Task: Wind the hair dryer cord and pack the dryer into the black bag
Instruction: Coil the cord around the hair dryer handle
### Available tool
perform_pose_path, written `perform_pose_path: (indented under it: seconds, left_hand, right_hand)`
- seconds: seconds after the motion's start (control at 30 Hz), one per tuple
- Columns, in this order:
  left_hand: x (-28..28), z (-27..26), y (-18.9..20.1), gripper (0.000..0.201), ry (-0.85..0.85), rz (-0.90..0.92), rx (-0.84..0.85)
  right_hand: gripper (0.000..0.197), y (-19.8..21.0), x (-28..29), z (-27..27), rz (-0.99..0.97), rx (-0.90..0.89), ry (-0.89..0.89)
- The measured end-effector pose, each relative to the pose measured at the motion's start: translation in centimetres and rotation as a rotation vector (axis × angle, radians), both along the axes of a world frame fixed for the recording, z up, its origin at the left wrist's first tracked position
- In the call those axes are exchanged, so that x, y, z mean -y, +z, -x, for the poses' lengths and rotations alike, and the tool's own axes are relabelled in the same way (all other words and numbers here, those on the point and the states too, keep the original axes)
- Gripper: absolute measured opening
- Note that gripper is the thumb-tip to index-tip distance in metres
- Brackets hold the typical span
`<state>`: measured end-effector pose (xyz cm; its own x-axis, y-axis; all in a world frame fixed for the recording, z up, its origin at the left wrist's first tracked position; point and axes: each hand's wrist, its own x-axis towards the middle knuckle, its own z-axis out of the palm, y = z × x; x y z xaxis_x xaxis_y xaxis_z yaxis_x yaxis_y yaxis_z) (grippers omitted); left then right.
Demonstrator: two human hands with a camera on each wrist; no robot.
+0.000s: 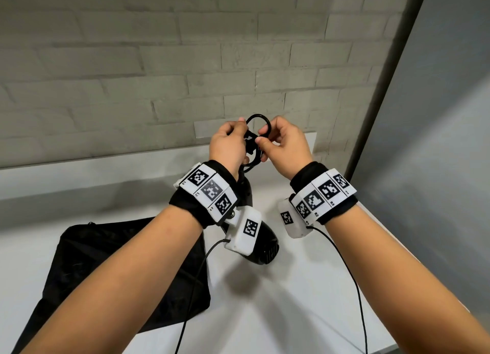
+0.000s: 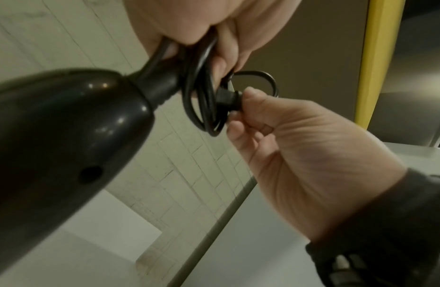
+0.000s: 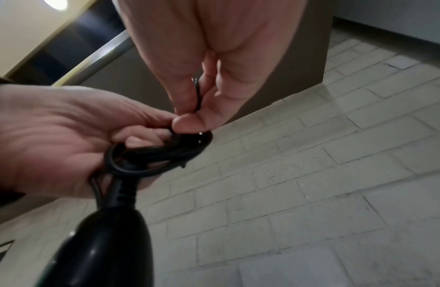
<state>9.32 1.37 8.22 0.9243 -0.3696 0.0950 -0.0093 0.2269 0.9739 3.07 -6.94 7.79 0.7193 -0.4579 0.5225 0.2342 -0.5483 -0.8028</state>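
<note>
cord coiled tight in the left hand, right hand pinching the plug; one slip, the loops could spring loose above the black bag.

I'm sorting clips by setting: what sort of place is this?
Probably a bathroom or hotel-room vanity, though that is a guess: a pale brick-pattern wall, a plain white counter, and a hair dryer being packed beside a black bag.
</note>
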Motion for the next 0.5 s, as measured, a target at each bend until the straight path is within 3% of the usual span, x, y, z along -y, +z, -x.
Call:
perform_pose_path:
  seconds: [0.5]
  left_hand:
    - [0.0, 1.4, 0.0, 0.028, -0.043, -0.141, 0.072]
  right_hand:
    - [0.045, -1.4, -0.6, -0.5, 0.241, -0.135, -0.201]
